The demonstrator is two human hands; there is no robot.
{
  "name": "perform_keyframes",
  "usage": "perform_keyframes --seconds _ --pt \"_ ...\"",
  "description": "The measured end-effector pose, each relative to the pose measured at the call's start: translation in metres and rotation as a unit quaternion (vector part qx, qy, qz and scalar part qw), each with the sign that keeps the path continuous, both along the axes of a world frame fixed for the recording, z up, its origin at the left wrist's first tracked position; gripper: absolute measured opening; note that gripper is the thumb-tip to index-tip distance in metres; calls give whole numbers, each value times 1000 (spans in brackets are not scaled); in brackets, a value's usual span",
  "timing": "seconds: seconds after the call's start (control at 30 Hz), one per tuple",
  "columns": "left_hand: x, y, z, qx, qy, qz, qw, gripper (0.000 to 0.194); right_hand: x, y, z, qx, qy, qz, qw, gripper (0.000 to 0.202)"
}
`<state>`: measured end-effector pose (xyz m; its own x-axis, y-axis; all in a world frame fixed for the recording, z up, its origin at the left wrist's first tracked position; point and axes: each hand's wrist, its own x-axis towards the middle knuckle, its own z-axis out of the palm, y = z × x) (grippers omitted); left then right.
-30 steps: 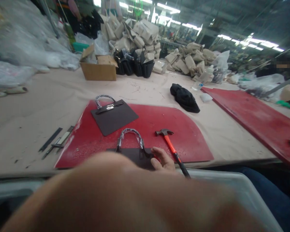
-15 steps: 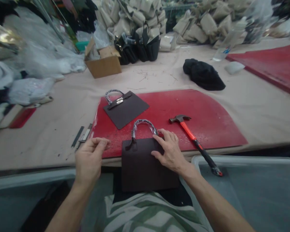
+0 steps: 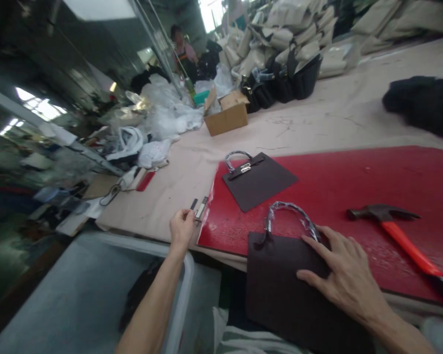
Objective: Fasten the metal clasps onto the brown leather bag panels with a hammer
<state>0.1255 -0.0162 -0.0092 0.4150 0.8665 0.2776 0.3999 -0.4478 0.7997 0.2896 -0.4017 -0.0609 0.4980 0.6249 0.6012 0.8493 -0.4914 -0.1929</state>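
Observation:
A dark brown handbag panel (image 3: 280,285) with a plastic-wrapped handle (image 3: 288,205) rests at the table's front edge, partly over my lap. My right hand (image 3: 341,268) lies on its upper right part, fingers spread, by the foot of the handle. Off to the left, my left hand (image 3: 182,228) is closed in a pinch; what it holds, if anything, is too small to make out. Just beyond its fingers are a metal tool (image 3: 201,208) and a short dark strip (image 3: 194,203). A second brown panel (image 3: 262,183), with a metal clasp (image 3: 245,167) and wrapped handle, lies behind.
On the red board (image 3: 328,182) to the right lies a claw hammer (image 3: 402,236). A cardboard box (image 3: 227,120), black bags (image 3: 299,81) and a black cloth item (image 3: 424,105) stand farther back. Grey bins (image 3: 96,275) flank my legs; a person (image 3: 186,51) is in the background.
The view has swung left. My left hand has reached forward, away from the bag panel, toward the metal tool, still pinched. My right hand stays on the panel.

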Motion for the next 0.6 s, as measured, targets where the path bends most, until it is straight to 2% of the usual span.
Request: perform_keyframes --seconds 0.1,0.27,0.43,0.6 --pt "-2 25 9 42 48 32 997 24 5 3 -3 10 -43 0 999 73" --pt "-3 51 23 81 164 45 982 20 6 5 1 6 -68 -1 998 74" --pt "4 74 23 55 260 26 964 20 10 6 -2 21 -37 1 999 69" --pt "11 85 23 39 322 -14 946 30 15 6 -9 18 -28 1 999 73"
